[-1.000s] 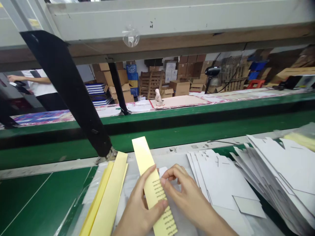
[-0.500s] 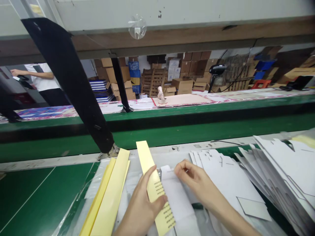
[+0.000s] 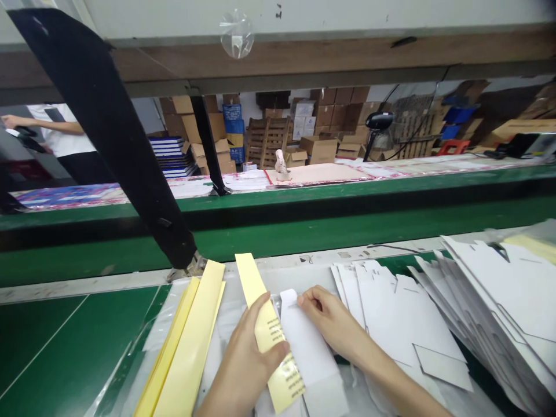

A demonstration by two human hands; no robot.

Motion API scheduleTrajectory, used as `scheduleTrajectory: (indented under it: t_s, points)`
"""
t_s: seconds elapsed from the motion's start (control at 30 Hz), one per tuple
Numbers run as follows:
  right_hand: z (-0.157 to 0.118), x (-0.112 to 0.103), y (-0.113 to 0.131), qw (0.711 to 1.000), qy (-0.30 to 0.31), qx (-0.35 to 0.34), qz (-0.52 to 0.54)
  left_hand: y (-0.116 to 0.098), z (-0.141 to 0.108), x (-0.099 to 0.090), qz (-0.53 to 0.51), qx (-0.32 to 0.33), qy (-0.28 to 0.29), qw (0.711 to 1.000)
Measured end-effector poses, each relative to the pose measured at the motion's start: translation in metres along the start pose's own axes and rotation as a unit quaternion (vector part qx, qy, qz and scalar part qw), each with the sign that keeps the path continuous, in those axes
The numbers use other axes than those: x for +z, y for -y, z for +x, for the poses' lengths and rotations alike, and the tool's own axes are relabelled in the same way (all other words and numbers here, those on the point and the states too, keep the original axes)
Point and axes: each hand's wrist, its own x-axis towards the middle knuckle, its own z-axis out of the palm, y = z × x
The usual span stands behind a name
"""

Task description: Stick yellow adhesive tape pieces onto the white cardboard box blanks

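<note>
My left hand (image 3: 245,353) is closed around a pale yellow paper strip (image 3: 247,273) with rows of dark print on its lower part. The strip leans to the left, and my thumb presses across the print. Just right of it is a narrow white paper carton (image 3: 306,347) with a rounded top flap. With fingers pinched, my right hand (image 3: 328,315) grips the carton's upper edge; the fingertips partly hide that spot. More yellow strips (image 3: 189,347) lie in a pile left of my left hand. Flat white cartons (image 3: 391,307) fan out beyond my right forearm.
Another stack of white die-cut cartons (image 3: 499,307) leans at the far right. Clear plastic sheeting (image 3: 150,341) covers part of the green tabletop (image 3: 39,330). A black slanted post (image 3: 117,127) stands at left, under an overhead shelf (image 3: 330,55). A person (image 3: 65,139) stands beyond.
My right hand has shifted left and now touches the top of the white carton. The carton shows flatter and straighter beside the yellow strip. The view has moved slightly.
</note>
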Motion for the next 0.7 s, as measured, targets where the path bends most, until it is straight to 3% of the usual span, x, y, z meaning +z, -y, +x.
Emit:
scheduleTrajectory:
  t_s: [0.27,0.7]
  points:
    - [-0.001,0.0009,0.0045,0.998,-0.007,-0.006,-0.06,-0.0006,-0.0029,-0.0009,0.038,0.006,0.005,0.999]
    - [-0.0049,0.002,0.0092,0.989,-0.069,-0.028,-0.13,-0.004,-0.0011,-0.0019,-0.013,-0.012,0.03,0.999]
